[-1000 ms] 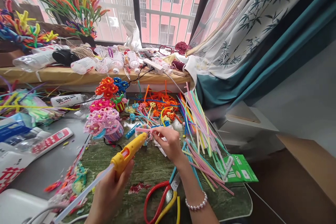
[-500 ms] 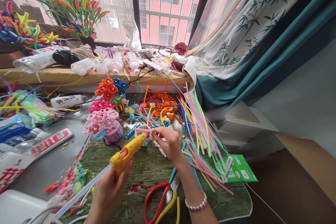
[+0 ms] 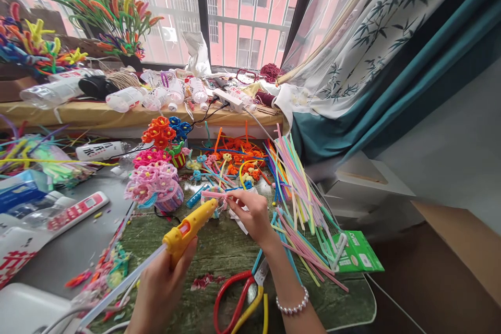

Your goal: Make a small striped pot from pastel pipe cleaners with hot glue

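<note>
My left hand (image 3: 166, 276) is wrapped round the handle of a yellow hot glue gun (image 3: 190, 227), which has a long whitish glue stick (image 3: 121, 289) coming out of its back end. Its nozzle points up and right, close to a pink pipe cleaner piece (image 3: 213, 194). My right hand (image 3: 250, 214) pinches that pink piece at its right end between thumb and fingertips. Whether the nozzle touches it I cannot tell. Just behind lie a blue stick-shaped item (image 3: 198, 195) and some white paper (image 3: 238, 222), partly hidden by my right hand.
Scissors (image 3: 238, 300) with red and yellow handles lie below my right wrist. Pipe cleaner flowers (image 3: 152, 182) stand at left. Loose pipe cleaners (image 3: 297, 188) spread at right, beside a green packet (image 3: 358, 251). Orange pieces (image 3: 242, 148) lie at the back; bottles (image 3: 125, 99) line the sill.
Hardly anything differs. The glue gun and my left hand have shifted very slightly left; my right hand keeps its place with the pink pipe cleaner piece.
</note>
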The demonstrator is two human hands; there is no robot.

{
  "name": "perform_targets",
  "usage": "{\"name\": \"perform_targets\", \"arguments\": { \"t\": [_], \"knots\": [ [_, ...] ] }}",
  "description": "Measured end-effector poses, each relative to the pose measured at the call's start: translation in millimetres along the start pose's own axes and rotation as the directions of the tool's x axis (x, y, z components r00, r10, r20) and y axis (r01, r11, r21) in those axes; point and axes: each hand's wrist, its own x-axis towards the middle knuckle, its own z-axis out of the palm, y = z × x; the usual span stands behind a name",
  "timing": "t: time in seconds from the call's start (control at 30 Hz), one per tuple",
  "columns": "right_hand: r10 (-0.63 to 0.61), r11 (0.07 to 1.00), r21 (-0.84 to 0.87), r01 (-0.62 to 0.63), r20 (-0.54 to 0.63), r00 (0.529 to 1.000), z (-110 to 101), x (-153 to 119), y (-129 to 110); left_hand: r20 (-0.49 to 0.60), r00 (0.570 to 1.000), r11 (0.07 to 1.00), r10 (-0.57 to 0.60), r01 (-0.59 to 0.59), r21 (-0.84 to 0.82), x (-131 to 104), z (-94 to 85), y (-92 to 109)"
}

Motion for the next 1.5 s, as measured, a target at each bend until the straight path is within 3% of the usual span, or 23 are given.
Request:
{"name": "perform_targets", "arguments": {
  "t": [0.2, 0.47, 0.73, 0.97, 1.07, 1.1, 1.17, 1.27, 1.33, 1.5],
  "knots": [
    [0.014, 1.0, -0.011, -0.014, 0.001, 1.0, 0, -1, 1, -0.053, 0.999, 0.999, 0.011, -0.009, 0.042, -2, 2.1, -15],
    [0.015, 1.0, 0.0, -0.015, -0.016, 1.0, 0, -2, 2, -0.068, 0.998, 0.999, 0.002, 0.001, 0.044, 3, -5.9, -6],
    [0.017, 1.0, 0.004, -0.017, -0.047, 0.999, -1, -1, 0, -0.116, 0.993, 0.994, 0.035, -0.022, 0.11, 2, -6.4, -26],
    [0.077, 0.996, 0.059, -0.07, -0.142, 0.987, -3, 1, -1, -0.16, 0.981, 0.978, 0.112, -0.08, 0.192, 4, -16.6, -9],
    [0.131, 0.989, 0.099, -0.113, -0.201, 0.971, -7, 2, -1, -0.075, 0.961, 0.933, 0.265, -0.236, 0.272, -6, -18.6, -13],
    [0.15, 0.986, 0.109, -0.129, -0.212, 0.966, -9, 3, -1, 0.037, 0.945, 0.896, 0.326, -0.321, 0.308, -11, -17.8, -17],
    [0.182, 0.98, 0.126, -0.156, -0.227, 0.957, -12, 4, 0, 0.103, 0.872, 0.793, 0.479, -0.48, 0.376, -21, -14.0, -28],
    [0.211, 0.974, 0.133, -0.183, -0.239, 0.948, -17, 5, 1, 0.219, 0.8, 0.692, 0.559, -0.596, 0.409, -36, -4.8, -45],
    [0.226, 0.971, 0.129, -0.2, -0.234, 0.946, -18, 5, 2, 0.227, 0.809, 0.657, 0.542, -0.577, 0.486, -45, 1.2, -52],
    [0.214, 0.976, 0.089, -0.199, -0.206, 0.955, -18, 6, 2, 0.267, 0.89, 0.611, 0.37, -0.449, 0.651, -61, 11.5, -56]
  ]
}}
